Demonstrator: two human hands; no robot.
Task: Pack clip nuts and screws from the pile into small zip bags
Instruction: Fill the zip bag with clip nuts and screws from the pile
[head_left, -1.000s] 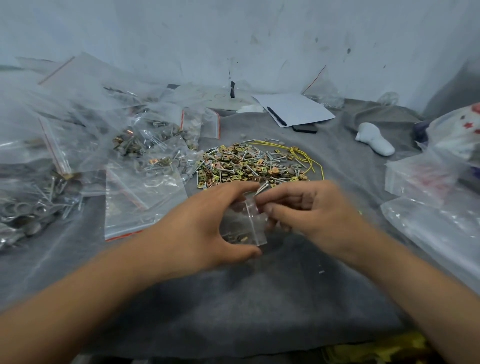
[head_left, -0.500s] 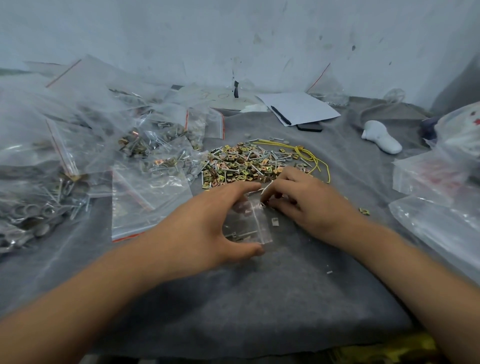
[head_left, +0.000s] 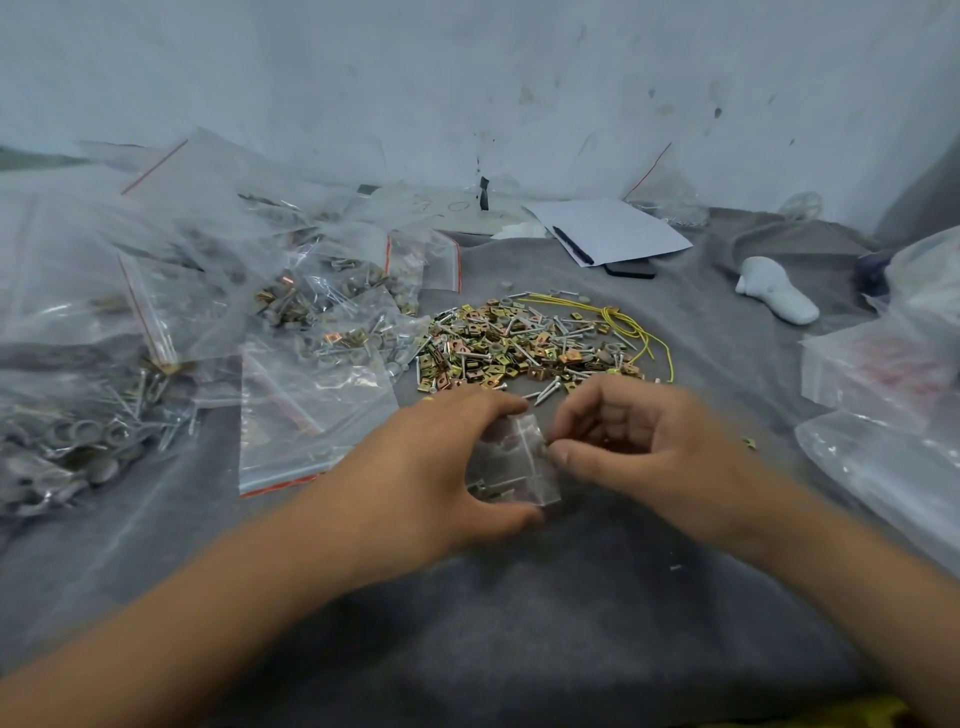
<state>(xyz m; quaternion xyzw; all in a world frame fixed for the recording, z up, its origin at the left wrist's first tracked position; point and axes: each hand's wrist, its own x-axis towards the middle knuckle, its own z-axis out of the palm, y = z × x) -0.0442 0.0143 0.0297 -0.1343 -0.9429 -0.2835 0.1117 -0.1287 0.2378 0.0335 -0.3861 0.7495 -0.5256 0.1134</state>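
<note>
So our right hand (head_left: 641, 447) is back from the pile (head_left: 524, 343), pinching what looks like a clip nut at the mouth of the little bag (head_left: 511, 460), just below the pile. Left hand (head_left: 431, 467) grips the bag, so another piece probably goes in.

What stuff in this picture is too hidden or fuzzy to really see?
- Small zip bag, head view: the left hand covers part of it, and motion blur hides how many pieces are inside.
- Right hand: its fingertips pinch something tiny at the bag's edge, too small and blurred to name.
- Filled bags at the left edge: cut off and blurred.
- Black object: mostly under the white paper.
</note>
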